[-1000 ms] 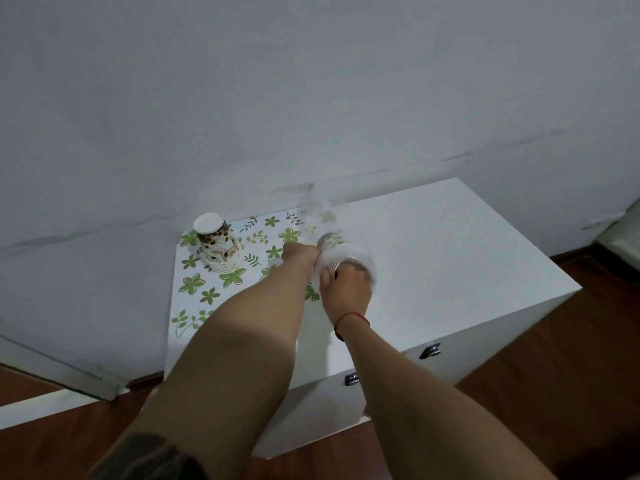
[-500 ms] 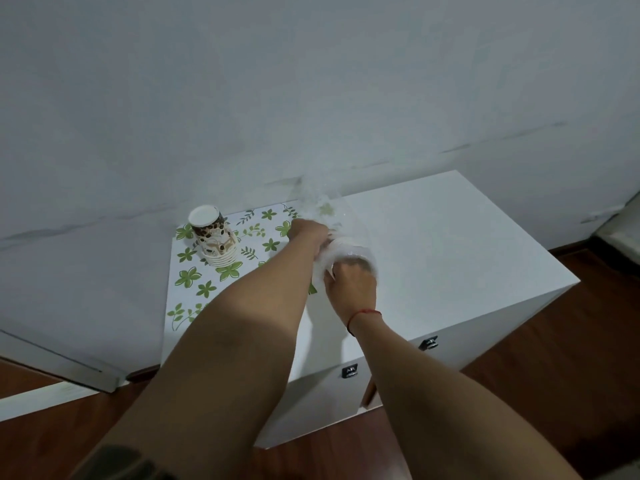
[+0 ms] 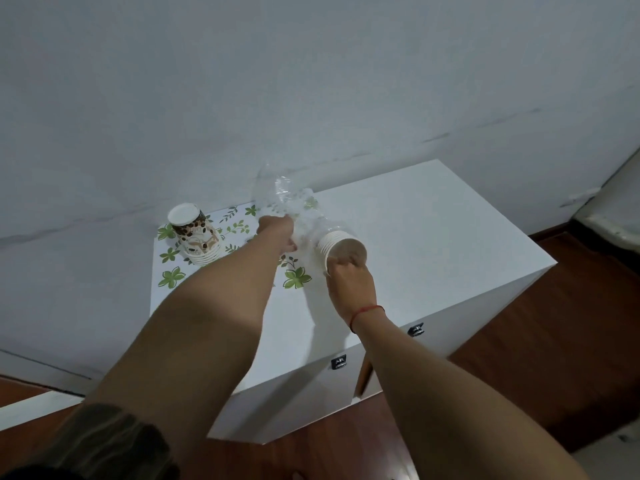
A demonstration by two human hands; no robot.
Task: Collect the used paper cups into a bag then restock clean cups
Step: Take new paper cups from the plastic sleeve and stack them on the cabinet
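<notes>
A stack of white paper cups (image 3: 337,245) lies tilted over the white cabinet top (image 3: 433,237), its open mouth facing me. My right hand (image 3: 349,282) pinches the rim of the nearest cup. A crumpled clear plastic sleeve (image 3: 291,202) trails from the stack's far end, and my left hand (image 3: 277,232) is shut on it. Another stack of cups with a brown bean print (image 3: 195,239) stands upside down on the green-leaf mat (image 3: 169,277) at the back left.
The cabinet stands against a pale wall (image 3: 311,81), with two dark drawer handles (image 3: 415,330) on its front. Dark wooden floor (image 3: 554,358) surrounds it. A pale edge of another piece of furniture (image 3: 620,216) shows at the far right.
The white cup stack has come further out of the plastic sleeve toward me, so its open mouth now shows. My left hand has kept hold of the sleeve, and my view has shifted slightly.
</notes>
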